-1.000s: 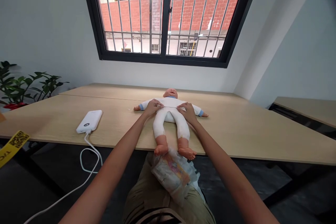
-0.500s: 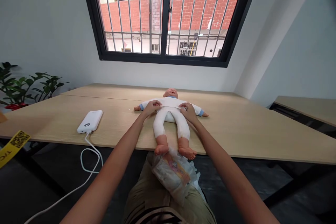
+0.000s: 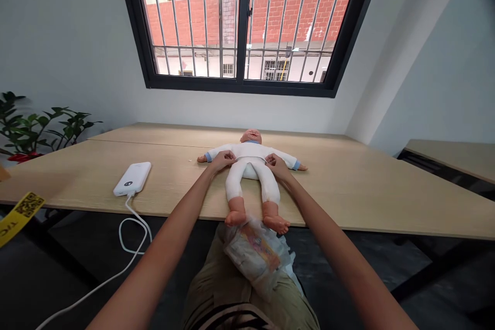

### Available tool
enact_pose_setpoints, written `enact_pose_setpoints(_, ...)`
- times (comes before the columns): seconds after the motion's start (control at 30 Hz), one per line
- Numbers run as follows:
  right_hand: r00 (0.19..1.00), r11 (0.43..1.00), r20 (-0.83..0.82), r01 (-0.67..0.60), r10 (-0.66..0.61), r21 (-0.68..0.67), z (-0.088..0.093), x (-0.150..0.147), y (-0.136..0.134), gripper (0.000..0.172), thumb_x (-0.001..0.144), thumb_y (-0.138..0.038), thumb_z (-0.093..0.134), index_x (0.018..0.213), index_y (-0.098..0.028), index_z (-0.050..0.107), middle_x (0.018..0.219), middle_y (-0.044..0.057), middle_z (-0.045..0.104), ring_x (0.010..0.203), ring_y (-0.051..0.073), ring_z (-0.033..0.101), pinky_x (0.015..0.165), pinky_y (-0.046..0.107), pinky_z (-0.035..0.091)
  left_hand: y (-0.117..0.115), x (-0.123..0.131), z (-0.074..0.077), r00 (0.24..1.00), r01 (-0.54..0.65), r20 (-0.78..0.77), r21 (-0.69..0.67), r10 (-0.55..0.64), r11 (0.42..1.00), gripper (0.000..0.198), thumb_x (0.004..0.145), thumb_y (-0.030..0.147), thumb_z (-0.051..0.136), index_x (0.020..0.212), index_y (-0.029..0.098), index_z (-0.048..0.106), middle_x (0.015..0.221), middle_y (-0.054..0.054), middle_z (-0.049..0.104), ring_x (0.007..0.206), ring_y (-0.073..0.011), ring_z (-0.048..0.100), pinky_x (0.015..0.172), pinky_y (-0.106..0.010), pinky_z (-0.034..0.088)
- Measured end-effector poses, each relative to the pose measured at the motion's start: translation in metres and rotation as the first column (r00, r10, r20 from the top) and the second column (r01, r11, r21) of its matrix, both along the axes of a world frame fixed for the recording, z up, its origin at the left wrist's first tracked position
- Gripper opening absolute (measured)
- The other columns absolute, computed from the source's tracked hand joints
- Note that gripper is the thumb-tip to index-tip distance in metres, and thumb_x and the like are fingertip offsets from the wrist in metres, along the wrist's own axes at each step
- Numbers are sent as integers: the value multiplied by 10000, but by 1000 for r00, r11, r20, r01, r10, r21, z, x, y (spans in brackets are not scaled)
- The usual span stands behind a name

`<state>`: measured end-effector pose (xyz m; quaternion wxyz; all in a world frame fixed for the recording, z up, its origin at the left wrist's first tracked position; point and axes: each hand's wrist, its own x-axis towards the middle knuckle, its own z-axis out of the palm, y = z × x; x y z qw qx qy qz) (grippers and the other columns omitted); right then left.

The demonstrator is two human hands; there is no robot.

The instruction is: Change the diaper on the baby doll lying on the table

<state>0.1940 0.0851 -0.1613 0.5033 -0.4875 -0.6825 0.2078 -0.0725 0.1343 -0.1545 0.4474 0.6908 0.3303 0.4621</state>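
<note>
A pale wooden table point(image 3: 367, 191) spreads before you, its back edge against the wall beneath a dark-framed, barred window point(image 3: 242, 20). The baby doll point(image 3: 251, 172) lies face up midway along the front edge, feet at that edge, head toward the back edge, arms spread toward the left and right edges. Beyond the table's back left corner stands a leafy green plant point(image 3: 27, 128). Below the front edge, a crumpled translucent bag point(image 3: 257, 255) rests on your lap. Your left hand point(image 3: 224, 160) and right hand point(image 3: 277, 166) flank the doll's waist, fingers curled at the sides of its white top's hem point(image 3: 250, 157); whether they pinch the cloth, you cannot tell. Near the front left corner sits a white power bank point(image 3: 133, 178), its cable point(image 3: 138, 253) dropping over the front edge.
</note>
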Motion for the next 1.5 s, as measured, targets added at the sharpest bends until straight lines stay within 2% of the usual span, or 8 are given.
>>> enact_pose_setpoints(0.17,1000,999,27,14,-15,39,2,-2,1,161,635,-276,550,773,-202,515,713,-21,533,630,136,466,598,269,371,0,1,-1,1000,-15,20,-5,15,1000,253,557,299,770,658,157,586,669,20,564,644,-118,484,627,-248,373)
enact_pose_setpoints(0.43,985,975,16,167,-171,147,12,-4,1,81,685,-247,483,757,-213,496,665,-10,508,641,166,469,634,297,370,2,-5,-2,995,-74,66,-93,81,993,271,609,321,729,686,180,510,637,51,492,569,-88,456,549,-217,360)
enact_pose_setpoints(0.63,989,977,21,142,-147,161,15,-9,-6,88,703,-239,460,772,-216,510,695,-3,530,654,163,465,631,289,377,5,-5,-4,990,-115,72,-113,124,987,270,611,294,727,698,187,496,616,63,463,545,-81,439,539,-212,360)
enact_pose_setpoints(0.83,991,988,54,119,-125,103,8,-6,3,118,669,-237,491,780,-214,522,744,3,549,711,174,481,672,297,393,6,-6,-5,992,-91,80,-124,102,988,276,590,223,744,704,182,496,628,65,458,552,-75,432,533,-208,359)
enact_pose_setpoints(1.0,980,980,-5,200,-200,18,-2,1,13,190,618,-242,546,795,-222,480,899,49,559,893,223,496,799,349,429,7,-9,-6,995,-33,89,-142,46,989,347,552,162,752,824,174,537,758,33,557,654,-99,529,605,-223,433)
enact_pose_setpoints(1.2,988,985,-97,104,-119,-141,-10,3,12,303,642,-306,611,898,-218,473,950,54,571,828,205,547,697,327,471,12,-7,-8,996,5,88,-121,6,993,408,521,172,793,854,162,558,774,24,598,709,-112,562,675,-236,455)
enact_pose_setpoints(1.5,970,988,-239,-5,-32,-151,-8,-2,11,454,584,-335,660,967,-238,437,968,33,561,795,175,561,676,309,505,6,14,-15,980,-85,174,-81,98,993,399,572,255,765,851,196,487,742,36,563,655,-112,541,637,-243,447)
